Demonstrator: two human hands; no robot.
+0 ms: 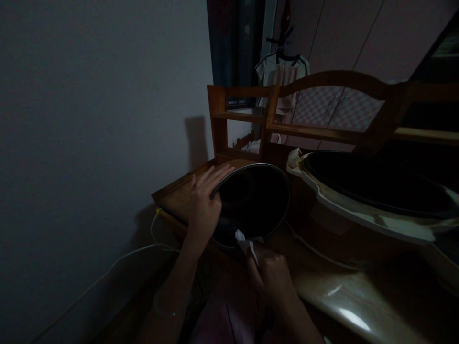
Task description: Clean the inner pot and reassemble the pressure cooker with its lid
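A round, dark pan point(253, 196) with a thin light rim stands tilted at the left end of the table, its hollow facing me. My left hand point(207, 198) grips the rim on the left side, thumb over the inner edge and long fingers stretched along the outside. A crumpled white tissue point(242, 240) is pinched in my right hand point(268, 267), its tip against the lower inner wall of the pan. The fingertips of my right hand are partly hidden in the dim light.
To the right on the glossy tabletop point(322, 277) rests a big electric pan point(376, 191) with a pale rim. A wooden shelf rack point(238, 114) borders the back. A white cable point(118, 260) runs along the wall point(107, 119) on the left. Clothes point(285, 79) hang behind.
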